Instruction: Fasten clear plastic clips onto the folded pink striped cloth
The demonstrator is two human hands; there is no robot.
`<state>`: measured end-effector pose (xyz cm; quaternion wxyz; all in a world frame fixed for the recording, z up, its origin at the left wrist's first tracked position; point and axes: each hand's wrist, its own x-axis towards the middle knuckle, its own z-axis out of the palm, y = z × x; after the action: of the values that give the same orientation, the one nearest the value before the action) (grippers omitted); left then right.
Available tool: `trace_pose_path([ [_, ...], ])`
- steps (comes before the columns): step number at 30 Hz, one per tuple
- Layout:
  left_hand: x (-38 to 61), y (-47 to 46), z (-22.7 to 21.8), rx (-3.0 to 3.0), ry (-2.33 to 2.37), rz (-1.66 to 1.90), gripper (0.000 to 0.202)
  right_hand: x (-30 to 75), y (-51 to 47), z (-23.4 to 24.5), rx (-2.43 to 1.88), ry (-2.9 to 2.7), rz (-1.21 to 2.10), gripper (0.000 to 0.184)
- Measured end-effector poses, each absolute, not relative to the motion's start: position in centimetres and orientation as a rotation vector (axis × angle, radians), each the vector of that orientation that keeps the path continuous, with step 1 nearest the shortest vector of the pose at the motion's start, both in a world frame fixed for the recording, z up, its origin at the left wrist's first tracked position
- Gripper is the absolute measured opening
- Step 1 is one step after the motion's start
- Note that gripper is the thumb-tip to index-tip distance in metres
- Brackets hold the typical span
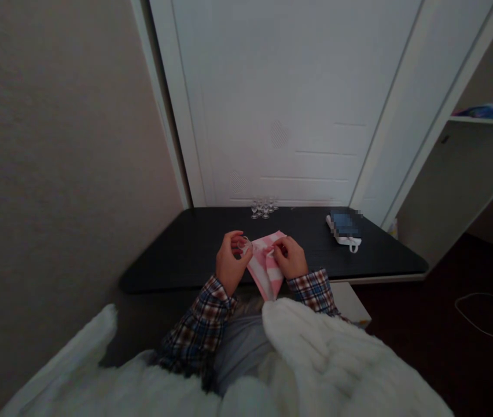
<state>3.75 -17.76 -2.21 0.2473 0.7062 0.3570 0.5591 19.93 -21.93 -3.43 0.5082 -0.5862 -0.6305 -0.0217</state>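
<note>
My left hand (232, 262) has its fingers curled round a small clear glass (243, 244), held above the front of the black table. In my right hand (290, 258) a pink-and-white cloth (267, 267) is pinched between thumb and fingers. The cloth stretches between both hands and touches the glass, while its lower corner hangs past the table's front edge. Part of the glass is hidden by my fingers. Farther back, several small stemmed glasses (264, 207) stand in a group near the white door panel.
A black tabletop (203, 246) lies before me, against white panelled doors (298, 104). Toward its right end rests a white case with a dark, blurred-out top (344, 227). A white box-like surface (350, 301) sits below the front edge, and a cable (478, 318) lies on the floor.
</note>
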Motion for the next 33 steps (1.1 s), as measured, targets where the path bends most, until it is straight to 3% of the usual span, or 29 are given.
trace_pose_path([
  [9, 4.2, -18.1, -2.0, 1.982, 0.786, 1.273, 0.027, 20.0, -21.9, -3.5, -1.424, -1.532, -0.044, 0.013],
  [15, 4.1, -18.1, -2.1, 1.932, 0.736, 1.34, 0.033, 20.0, -21.8, -3.5, -1.428, -1.538, -0.032, 0.013],
  [27, 4.1, -17.4, -2.6, 2.104, 0.82, 1.119, 0.047, 20.0, -21.8, -3.5, -1.435, -1.554, -0.018, 0.013],
  [33, 4.2, -18.2, -2.3, 2.193, 0.885, 1.2, 0.031, 20.0, -21.9, -3.3, -1.431, -1.569, -0.016, 0.013],
])
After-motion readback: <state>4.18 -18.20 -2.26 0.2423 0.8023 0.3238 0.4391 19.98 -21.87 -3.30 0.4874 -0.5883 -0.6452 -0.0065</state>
